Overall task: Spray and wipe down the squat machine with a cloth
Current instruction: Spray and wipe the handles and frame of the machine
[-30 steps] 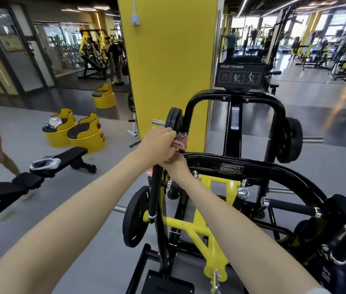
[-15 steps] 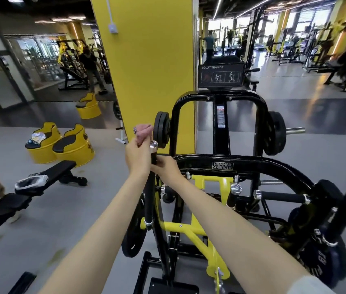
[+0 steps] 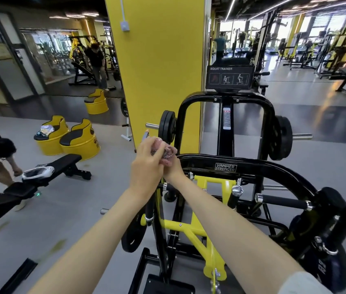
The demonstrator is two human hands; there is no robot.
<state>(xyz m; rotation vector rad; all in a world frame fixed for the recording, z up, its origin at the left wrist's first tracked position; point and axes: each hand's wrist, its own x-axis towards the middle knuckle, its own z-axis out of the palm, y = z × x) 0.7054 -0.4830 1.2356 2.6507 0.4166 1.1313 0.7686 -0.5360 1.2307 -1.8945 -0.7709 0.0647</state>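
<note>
Gym floor: yellow pillar [image 3: 157, 71] just behind the squat machine [image 3: 250, 166], bench [image 3: 65, 164] to your left. Your left hand [image 3: 146, 166] curls round the pink cloth [image 3: 167, 154] by the machine's front bar. Your right hand [image 3: 173, 169] sits beneath it, grip hidden.

Arms outstretched; left hand [image 3: 146, 164] curled round cloth [image 3: 168, 155], right hand [image 3: 173, 169] (half hidden) touching it.

The head camera is looking forward and down from the person's eye level, both forearms [image 3: 104, 240] reaching in from the bottom edge toward centre. It is sitting close over the squat machine [image 3: 225, 166], filling the centre and lower right, while its wide lens is taking in floor [image 3: 82, 198] at left and a pillar [image 3: 157, 60] at top.
</note>
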